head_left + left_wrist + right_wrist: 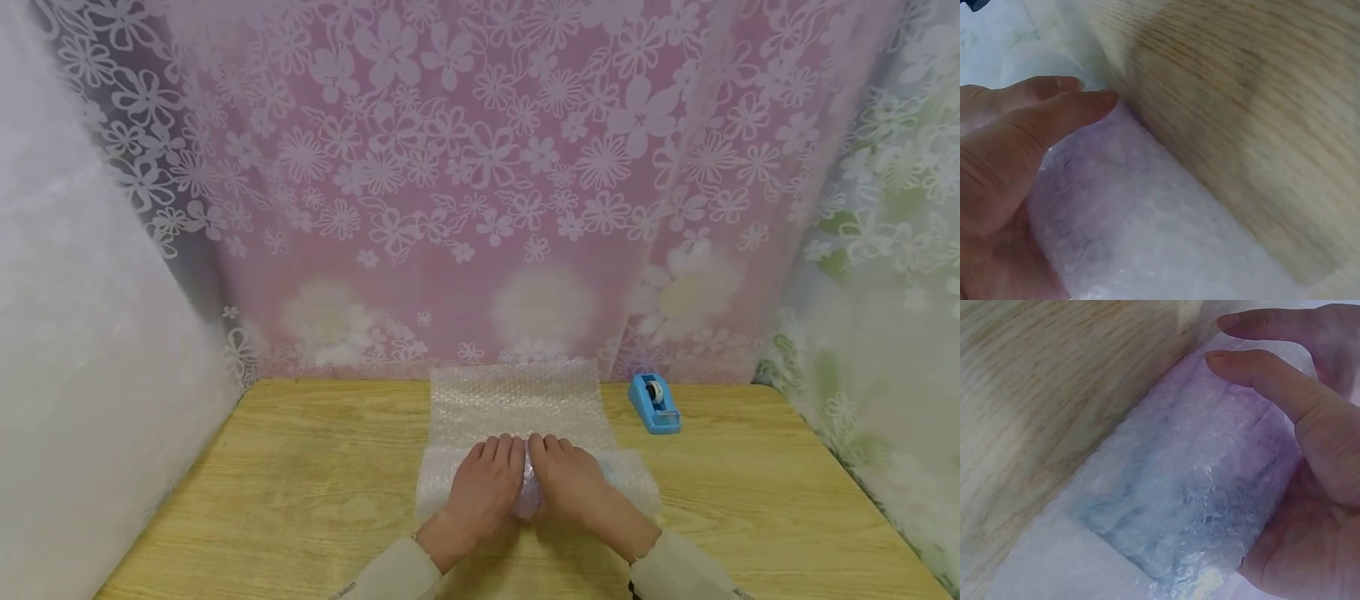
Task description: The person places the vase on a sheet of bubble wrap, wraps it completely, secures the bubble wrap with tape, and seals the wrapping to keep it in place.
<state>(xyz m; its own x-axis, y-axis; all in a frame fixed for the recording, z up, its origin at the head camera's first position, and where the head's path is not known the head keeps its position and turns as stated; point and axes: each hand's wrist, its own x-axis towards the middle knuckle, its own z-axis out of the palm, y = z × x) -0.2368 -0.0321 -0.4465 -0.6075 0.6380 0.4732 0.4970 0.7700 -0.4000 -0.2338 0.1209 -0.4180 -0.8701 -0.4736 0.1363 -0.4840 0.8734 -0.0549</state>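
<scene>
A roll of bubble wrap with something purple and bluish inside lies across the table, and an unrolled sheet of the wrap stretches behind it. My left hand grips the roll left of its middle, fingers over the top and thumb on the near side. Just to the right, my right hand grips it the same way. In the right wrist view a bluish edge of the wrapped item shows through the bubbles; what the item is, I cannot tell.
A blue tape dispenser stands at the back right of the wooden table. A pink flowered curtain hangs behind the table, with pale sheets at both sides.
</scene>
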